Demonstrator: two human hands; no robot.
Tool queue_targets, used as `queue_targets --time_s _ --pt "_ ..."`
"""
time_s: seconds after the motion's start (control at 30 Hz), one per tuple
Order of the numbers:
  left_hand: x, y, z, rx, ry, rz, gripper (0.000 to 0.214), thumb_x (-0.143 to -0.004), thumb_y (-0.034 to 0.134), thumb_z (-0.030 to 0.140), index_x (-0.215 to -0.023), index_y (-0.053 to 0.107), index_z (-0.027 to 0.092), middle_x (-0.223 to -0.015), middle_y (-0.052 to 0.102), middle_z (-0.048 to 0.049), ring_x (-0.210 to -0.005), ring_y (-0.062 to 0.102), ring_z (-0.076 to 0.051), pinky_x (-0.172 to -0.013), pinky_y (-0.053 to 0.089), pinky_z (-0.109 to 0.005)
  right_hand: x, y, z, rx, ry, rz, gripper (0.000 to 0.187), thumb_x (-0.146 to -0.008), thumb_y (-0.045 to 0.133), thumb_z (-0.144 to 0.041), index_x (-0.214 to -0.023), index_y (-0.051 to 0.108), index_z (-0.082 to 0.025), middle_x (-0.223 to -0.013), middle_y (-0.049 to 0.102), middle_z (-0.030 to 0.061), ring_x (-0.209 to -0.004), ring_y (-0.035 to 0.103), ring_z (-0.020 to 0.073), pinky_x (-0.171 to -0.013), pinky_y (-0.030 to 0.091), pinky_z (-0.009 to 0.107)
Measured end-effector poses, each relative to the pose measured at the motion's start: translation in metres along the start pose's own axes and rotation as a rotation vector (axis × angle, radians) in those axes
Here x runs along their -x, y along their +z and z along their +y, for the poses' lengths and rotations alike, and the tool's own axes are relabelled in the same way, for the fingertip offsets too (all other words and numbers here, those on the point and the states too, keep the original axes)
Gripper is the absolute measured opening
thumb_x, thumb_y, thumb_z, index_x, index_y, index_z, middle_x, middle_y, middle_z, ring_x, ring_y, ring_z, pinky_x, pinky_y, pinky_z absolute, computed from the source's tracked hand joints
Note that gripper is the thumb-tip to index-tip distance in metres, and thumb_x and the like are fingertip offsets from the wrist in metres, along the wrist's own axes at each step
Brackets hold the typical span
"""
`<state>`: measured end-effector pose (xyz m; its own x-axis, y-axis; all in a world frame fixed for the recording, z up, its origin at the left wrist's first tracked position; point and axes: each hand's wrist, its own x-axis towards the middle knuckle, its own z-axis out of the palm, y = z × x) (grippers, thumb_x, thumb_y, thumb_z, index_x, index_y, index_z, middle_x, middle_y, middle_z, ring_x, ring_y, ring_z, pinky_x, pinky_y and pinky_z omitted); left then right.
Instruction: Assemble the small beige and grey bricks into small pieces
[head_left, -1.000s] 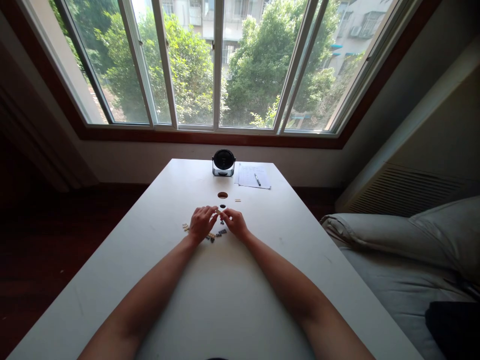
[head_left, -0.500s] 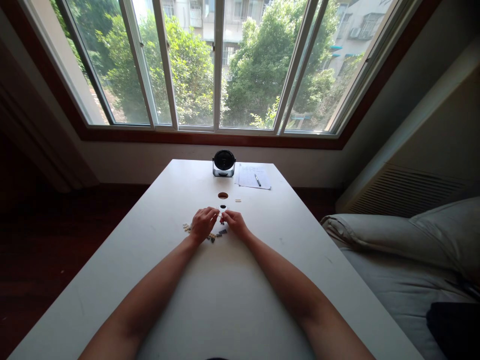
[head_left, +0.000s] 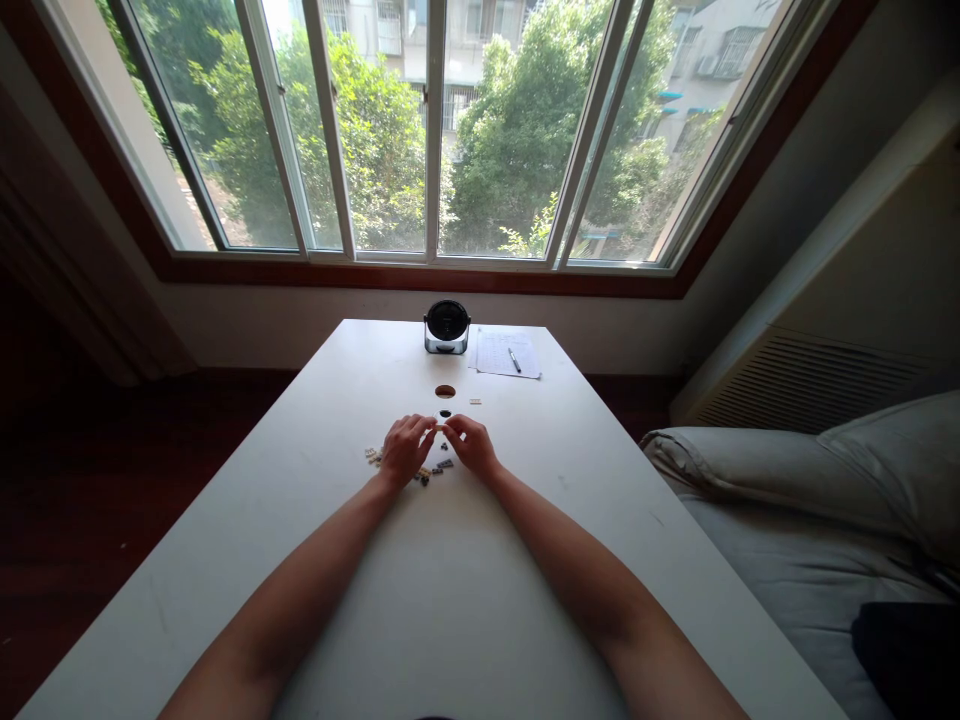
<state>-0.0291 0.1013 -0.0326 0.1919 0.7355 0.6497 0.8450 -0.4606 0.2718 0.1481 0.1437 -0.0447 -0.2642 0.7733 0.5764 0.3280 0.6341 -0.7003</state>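
From where I stand, the change in the last half second is in the right hand: its fingers have loosened a little, and the small tan building brick now shows more plainly, lying nearly level in the gap between the hands. I take that as a small shift of grip — the brick is still being worked in the fingers, not set down.

Each hand is curled, thumb and fingertips drawn close, and they seem to be pinching the tan brick from its two ends, the left hand at its 9 o'clock, the right at its 3. Exactly which fingers press on it I cannot tell; the brick is too small from here.

The brick is above the middle of the white worktop. At its 6 o'clock sits a tiny dark brick, with a dark grey plate beyond; at 7 there is a mixed cluster of bricks, partly behind the left hand, and at 8 some pale bricks. A pale studded strip lies alone at 2 o'clock — well apart from the rest.
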Motion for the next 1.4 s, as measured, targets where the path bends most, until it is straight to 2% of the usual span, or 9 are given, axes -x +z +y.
queue_targets --time_s 0.3,0.53,0.87,1.03,1.4 --pt "0.0009 0.0008 0.0020 0.045 0.005 0.025 0.021 -0.094 0.052 0.016 -0.111 0.060 0.024 -0.100 0.067 -0.0052 -0.092 0.062 -0.021 -0.082 0.048 -0.036 -0.0012 -0.0001 -0.0013 -0.052 0.109 -0.028 0.026 -0.093 0.056 -0.041 -0.083 0.067 -0.021 -0.075 0.071 0.0032 -0.067 0.064 0.0177 -0.068 0.050 0.029" --pt "0.0006 0.0006 0.0026 0.073 0.008 0.048 0.019 -0.096 0.050 0.016 -0.108 0.062 0.024 -0.099 0.067 -0.0053 -0.092 0.063 -0.020 -0.082 0.050 -0.034 -0.0008 0.0022 -0.0027 -0.096 0.144 -0.035 0.026 -0.094 0.054 -0.042 -0.084 0.067 -0.021 -0.074 0.071 0.0031 -0.067 0.065 0.0174 -0.068 0.052 0.029" --pt "0.0003 -0.0033 0.0046 0.095 -0.019 0.057 0.017 -0.099 0.047 0.020 -0.104 0.063 0.023 -0.095 0.067 -0.0049 -0.090 0.063 -0.019 -0.080 0.049 -0.032 0.0001 0.0017 -0.0016 -0.140 0.125 -0.084 0.037 -0.098 0.049 -0.047 -0.081 0.067 -0.020 -0.075 0.070 0.0037 -0.068 0.066 0.0171 -0.069 0.051 0.028" --pt "0.0004 -0.0043 0.0045 0.105 -0.042 0.053 0.015 -0.098 0.048 0.021 -0.100 0.063 0.023 -0.094 0.067 -0.0051 -0.088 0.063 -0.019 -0.078 0.049 -0.032 0.0006 0.0029 0.0010 -0.125 0.118 -0.087 0.033 -0.095 0.054 -0.048 -0.083 0.067 -0.021 -0.076 0.070 0.0037 -0.068 0.066 0.0175 -0.068 0.051 0.029" --pt "0.0006 -0.0005 0.0041 0.166 -0.026 0.049 0.018 -0.095 0.053 0.019 -0.109 0.062 0.025 -0.098 0.067 -0.0037 -0.088 0.065 -0.018 -0.078 0.052 -0.031 0.0001 0.0026 0.0030 -0.072 0.113 -0.069 0.035 -0.096 0.052 -0.046 -0.077 0.067 -0.020 -0.072 0.069 0.0022 -0.064 0.063 0.0164 -0.066 0.049 0.028"
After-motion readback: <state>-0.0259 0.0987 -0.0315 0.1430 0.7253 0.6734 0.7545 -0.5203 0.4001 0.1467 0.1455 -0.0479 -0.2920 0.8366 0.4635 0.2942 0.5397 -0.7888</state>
